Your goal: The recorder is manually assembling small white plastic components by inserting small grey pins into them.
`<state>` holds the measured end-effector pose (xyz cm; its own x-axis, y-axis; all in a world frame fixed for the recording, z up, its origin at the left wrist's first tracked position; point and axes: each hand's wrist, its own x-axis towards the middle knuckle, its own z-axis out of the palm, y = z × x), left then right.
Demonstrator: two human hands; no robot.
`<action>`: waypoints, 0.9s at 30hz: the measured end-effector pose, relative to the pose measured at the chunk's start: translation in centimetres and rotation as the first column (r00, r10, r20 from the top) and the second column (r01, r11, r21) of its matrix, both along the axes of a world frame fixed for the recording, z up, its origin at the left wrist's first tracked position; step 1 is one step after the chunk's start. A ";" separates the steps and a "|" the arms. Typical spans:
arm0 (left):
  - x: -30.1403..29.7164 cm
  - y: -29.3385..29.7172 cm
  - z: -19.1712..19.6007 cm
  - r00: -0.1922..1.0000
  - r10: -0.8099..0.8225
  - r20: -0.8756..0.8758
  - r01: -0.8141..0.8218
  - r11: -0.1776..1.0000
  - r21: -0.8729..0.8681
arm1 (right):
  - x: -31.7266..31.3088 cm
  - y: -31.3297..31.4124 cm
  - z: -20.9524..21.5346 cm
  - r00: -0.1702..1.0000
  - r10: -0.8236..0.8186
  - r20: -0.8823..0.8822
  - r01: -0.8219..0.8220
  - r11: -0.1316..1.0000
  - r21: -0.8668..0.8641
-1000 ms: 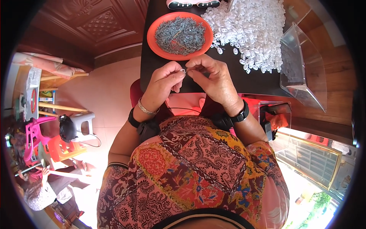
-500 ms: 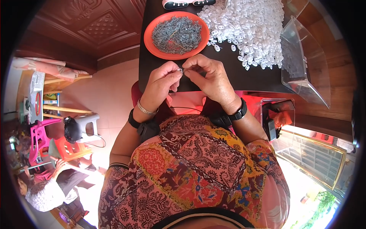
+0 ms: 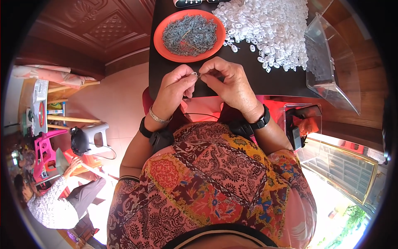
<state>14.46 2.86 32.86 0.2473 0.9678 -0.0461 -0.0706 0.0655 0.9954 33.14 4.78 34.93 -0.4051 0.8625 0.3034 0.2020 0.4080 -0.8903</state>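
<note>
My left hand (image 3: 176, 86) pinches a small whitish piece (image 3: 194, 74) between thumb and fingertips, just in front of the plate. My right hand (image 3: 227, 83) is closed in a pinch beside it, its fingertips almost touching that piece. Something tiny and dark shows at the right fingertips, too small to name. Beyond the left hand, an orange-red plate (image 3: 158, 43) holds a heap of small thin grey metal pieces (image 3: 190, 35). A large pile of white oval plastic pieces with holes (image 3: 275, 31) covers the table's far right.
The dark table (image 3: 271, 85) has a clear plastic bin (image 3: 331, 79) tipped at its right edge. A shoe (image 3: 188, 3) lies at the far edge. To the left are a grey stool (image 3: 97, 135) and another person (image 3: 54, 207). A clear box (image 3: 306, 112) stands at lower right.
The plate and pile sit slightly higher and further left in view. Both hands keep the same pinch. The person at left has shifted their arm and legs.
</note>
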 end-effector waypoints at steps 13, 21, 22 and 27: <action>0.3 0.1 0.2 1.000 -0.018 -0.009 0.018 1.000 -0.002 | 0.1 0.2 -0.1 1.000 -0.023 0.010 0.023 0.999 0.042; 0.8 0.2 0.0 0.997 -0.027 -0.065 0.029 0.999 0.017 | 0.2 0.1 0.6 0.999 -0.020 0.039 0.018 0.999 0.029; 0.9 0.2 -0.1 0.998 -0.011 -0.068 0.013 1.000 0.025 | 0.1 0.1 0.6 0.999 -0.020 0.037 0.019 1.000 0.023; 0.9 0.2 -0.4 0.994 -0.044 -0.103 0.046 0.999 0.015 | 0.4 0.2 0.3 1.000 0.023 -0.003 -0.023 0.996 -0.089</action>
